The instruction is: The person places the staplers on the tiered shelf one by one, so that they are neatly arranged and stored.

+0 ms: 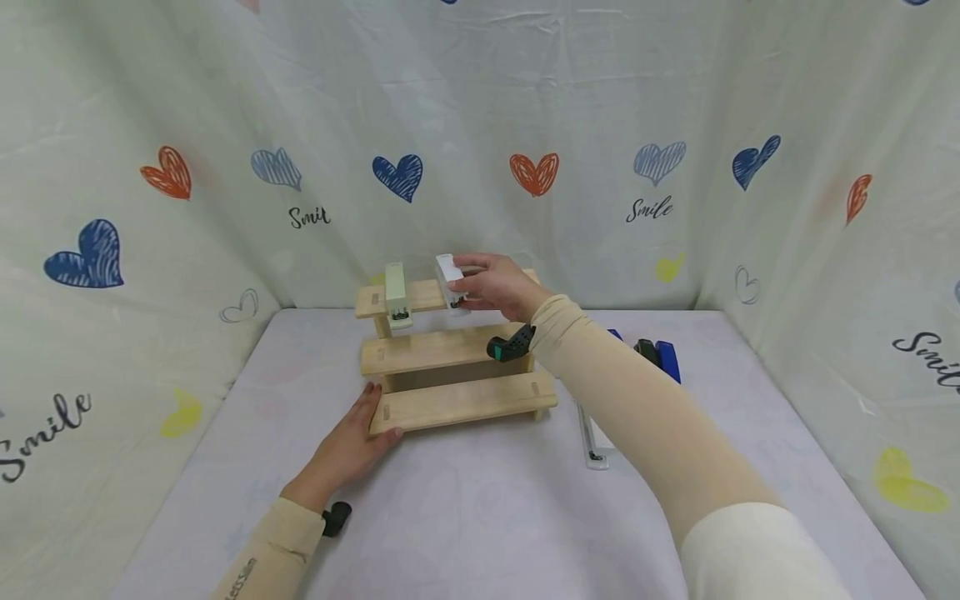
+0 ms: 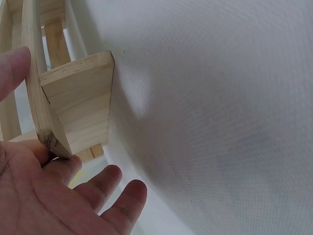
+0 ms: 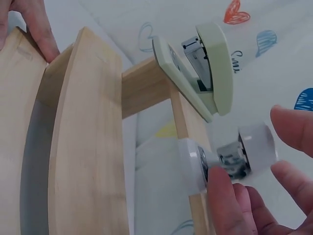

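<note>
A white stapler (image 1: 448,279) sits on the top shelf of a three-tier wooden rack (image 1: 442,354), its front end over the shelf's edge. My right hand (image 1: 498,287) is at its right side, fingers spread and fingertips touching it. In the right wrist view one fingertip lies against the base of this stapler (image 3: 193,169), while another is at its upper part. A pale green stapler (image 1: 397,293) stands to its left. Low at the rack's front left corner, my left hand (image 1: 348,442) holds the bottom board's end (image 2: 54,142) between thumb and fingers.
Right of the rack, partly behind my right forearm, lie a blue stapler (image 1: 667,360), a black one (image 1: 646,351) and a white one (image 1: 597,458). A pale curtain (image 1: 465,92) printed with hearts encloses the back and sides of the white-covered table (image 1: 480,517).
</note>
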The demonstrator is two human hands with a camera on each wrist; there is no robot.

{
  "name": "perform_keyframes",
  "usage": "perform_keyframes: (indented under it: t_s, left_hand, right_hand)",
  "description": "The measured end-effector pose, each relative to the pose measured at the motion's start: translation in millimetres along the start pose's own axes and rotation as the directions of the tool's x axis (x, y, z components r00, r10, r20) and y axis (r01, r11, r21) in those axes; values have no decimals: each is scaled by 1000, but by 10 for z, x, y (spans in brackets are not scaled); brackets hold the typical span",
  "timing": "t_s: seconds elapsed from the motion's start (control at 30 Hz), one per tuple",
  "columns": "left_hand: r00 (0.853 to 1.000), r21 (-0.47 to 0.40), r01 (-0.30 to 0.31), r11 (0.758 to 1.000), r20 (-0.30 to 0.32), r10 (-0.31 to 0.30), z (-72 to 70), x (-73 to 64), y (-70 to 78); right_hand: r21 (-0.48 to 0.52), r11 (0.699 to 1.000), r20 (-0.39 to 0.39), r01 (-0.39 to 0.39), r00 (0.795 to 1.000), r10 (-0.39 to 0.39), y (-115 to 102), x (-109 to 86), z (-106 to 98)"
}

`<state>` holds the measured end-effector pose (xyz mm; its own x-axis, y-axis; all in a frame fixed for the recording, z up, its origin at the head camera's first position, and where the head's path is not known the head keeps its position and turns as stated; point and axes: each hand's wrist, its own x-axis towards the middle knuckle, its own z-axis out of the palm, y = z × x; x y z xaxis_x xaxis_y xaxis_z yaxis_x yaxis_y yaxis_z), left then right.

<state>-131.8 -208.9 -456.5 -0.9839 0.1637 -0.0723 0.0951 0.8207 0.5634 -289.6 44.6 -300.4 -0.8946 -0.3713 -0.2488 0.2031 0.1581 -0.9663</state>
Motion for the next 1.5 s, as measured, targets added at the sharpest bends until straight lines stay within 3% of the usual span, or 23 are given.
perform_keyframes:
  t_s: [0.2, 0.43, 0.67, 0.87, 1.0, 1.17, 1.5]
  left_hand:
    - [1000, 6, -6, 1000, 1, 6, -9, 4, 7]
    - [1000, 0, -14, 1000, -6, 14, -34, -6, 15]
    - [1000, -2, -2, 1000, 8, 3, -34, -7, 18]
    - [1000, 2, 1, 1000, 14, -1, -21, -20, 8]
    - [1000, -1, -9, 1000, 4, 9, -31, -34, 16]
    - [1000, 0, -14, 1000, 7, 14, -37, -33, 22]
    - [1000, -6, 5, 1000, 24, -4, -15, -15, 14]
  right_hand:
    - [-96, 994, 65, 53, 997, -46, 34, -194, -298]
    - [-220, 971, 90, 92, 993, -74, 168, -702, -914]
    - [-350, 934, 39, 67, 998, -57, 697, -1395, -1576]
    - [-383, 923, -14, 27, 999, -35, 1251, -1925, -1948]
    - [-402, 914, -84, -46, 996, 13, 1577, -2111, -2039]
    - [-406, 903, -144, -138, 986, 86, 1879, -2241, -2013]
    - [-351, 907, -180, -232, 968, 178, 2127, -2320, -1926]
